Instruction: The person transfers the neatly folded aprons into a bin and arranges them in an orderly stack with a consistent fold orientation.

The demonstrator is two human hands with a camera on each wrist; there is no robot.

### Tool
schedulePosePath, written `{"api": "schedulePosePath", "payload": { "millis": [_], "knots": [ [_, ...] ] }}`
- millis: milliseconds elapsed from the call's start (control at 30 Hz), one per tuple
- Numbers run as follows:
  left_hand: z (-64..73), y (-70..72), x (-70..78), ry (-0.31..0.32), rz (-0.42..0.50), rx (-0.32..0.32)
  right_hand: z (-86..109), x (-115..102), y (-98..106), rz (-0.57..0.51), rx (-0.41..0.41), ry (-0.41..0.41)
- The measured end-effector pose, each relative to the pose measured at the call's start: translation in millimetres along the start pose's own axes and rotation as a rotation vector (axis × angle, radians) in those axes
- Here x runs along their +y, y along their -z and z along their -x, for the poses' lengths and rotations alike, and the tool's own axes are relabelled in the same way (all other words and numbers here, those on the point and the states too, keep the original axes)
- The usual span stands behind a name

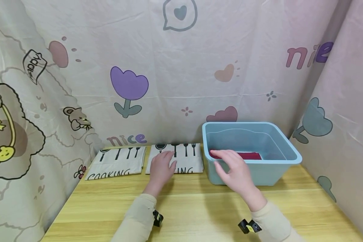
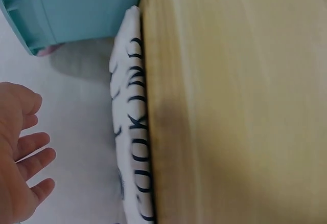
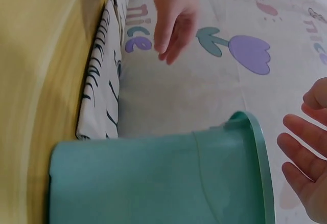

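My left hand (image 1: 161,168) hovers over a white folded cloth (image 1: 191,158) printed with black utensils and lettering. Its fingers are loosely bent with nothing in them; the left wrist view shows the hand (image 2: 23,155) apart from the cloth (image 2: 134,127). Beside the front rim of a blue plastic bin (image 1: 267,173) is my right hand (image 1: 237,173), fingers spread and holding nothing. In the right wrist view this hand (image 3: 309,155) stands off the bin's rim (image 3: 263,173). A dark red item (image 1: 251,156) lies inside the bin, partly hidden by the hand and rim.
A second folded cloth (image 1: 118,163) with the same "COOKING" print lies to the left on the wooden table (image 1: 184,208). Behind the table hangs a pale patterned curtain (image 1: 175,67), which also closes off both sides. The bin stands at the table's back right.
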State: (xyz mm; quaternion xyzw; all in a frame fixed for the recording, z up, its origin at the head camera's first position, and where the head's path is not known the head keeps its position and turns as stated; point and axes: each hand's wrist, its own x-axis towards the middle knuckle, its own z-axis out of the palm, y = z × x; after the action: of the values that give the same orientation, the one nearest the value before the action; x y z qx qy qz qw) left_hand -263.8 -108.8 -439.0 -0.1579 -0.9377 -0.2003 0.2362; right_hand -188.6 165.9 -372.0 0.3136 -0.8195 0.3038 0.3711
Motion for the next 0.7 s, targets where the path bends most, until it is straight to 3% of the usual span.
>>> {"api": "schedulePosePath", "payload": {
  "millis": [700],
  "knots": [
    [6.2, -16.4, -31.0, 0.053, -0.044, -0.175, 17.2, -22.0, -31.3, -0.053, -0.064, 0.043]
  ]
}}
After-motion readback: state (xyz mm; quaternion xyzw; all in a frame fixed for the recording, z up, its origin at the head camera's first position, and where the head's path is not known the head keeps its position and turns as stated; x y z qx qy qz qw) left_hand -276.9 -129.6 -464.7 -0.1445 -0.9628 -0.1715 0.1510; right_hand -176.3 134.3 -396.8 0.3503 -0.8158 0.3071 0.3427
